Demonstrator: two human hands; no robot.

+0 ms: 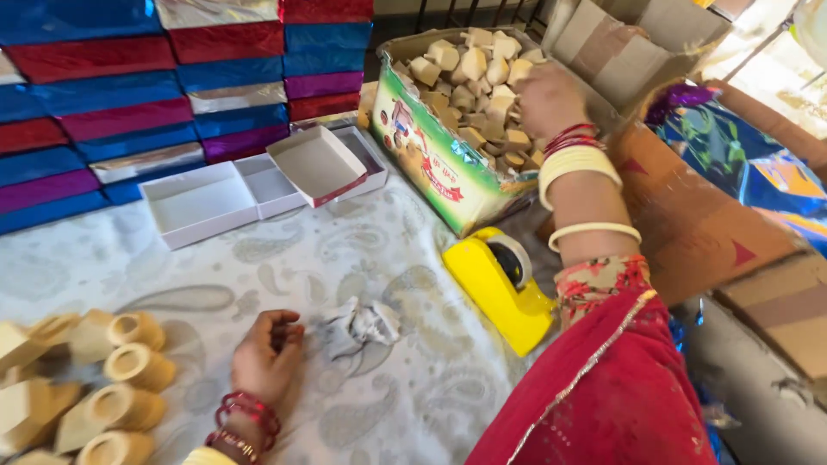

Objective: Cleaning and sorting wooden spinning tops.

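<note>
Cardboard carton [431, 155] on the counter [379, 258], heaped with wooden pieces [469, 65]: I have the right hand [544, 96] down among them, fingers curled (on what I cannot tell). I judge this the picking step. Left hand [267, 353] rests loosely curled, empty, beside crumpled wrapping [362, 327].

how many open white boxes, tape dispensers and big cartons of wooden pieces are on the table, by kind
open white boxes: 4
yellow tape dispenser: 1
carton of wooden pieces: 1, with the right hand reaching into it
total: 6
</note>
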